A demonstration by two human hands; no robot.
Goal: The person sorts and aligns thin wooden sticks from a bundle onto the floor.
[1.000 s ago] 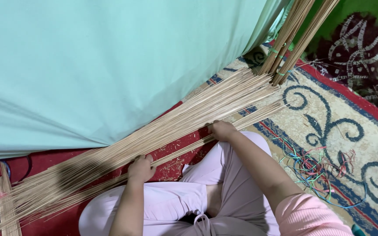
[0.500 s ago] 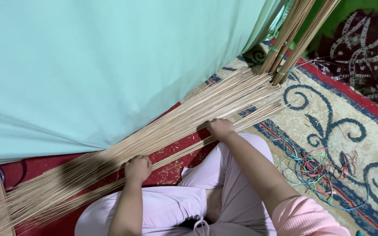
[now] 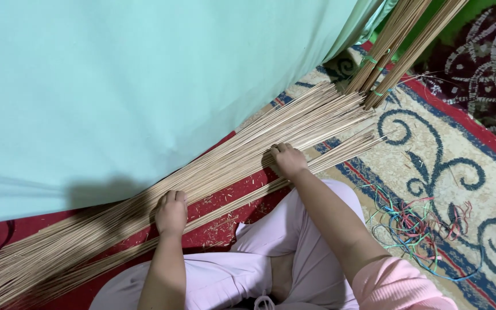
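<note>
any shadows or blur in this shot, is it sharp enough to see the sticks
Head view: evenly lit and sharp; single sticks show clearly. A dark shadow lies on the pale green cloth above the left hand; the right hand is crisp, no glare.

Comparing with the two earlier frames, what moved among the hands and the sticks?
Little changed. The right hand has shifted slightly toward the body along the long pile of thin sticks; the left hand stays pressed on them. The sticks, tied bundles and coloured strings lie as before.

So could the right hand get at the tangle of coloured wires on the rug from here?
Probably yes: the right hand rests on the thin sticks, and the coloured wires lie on open rug beside that arm.
</note>
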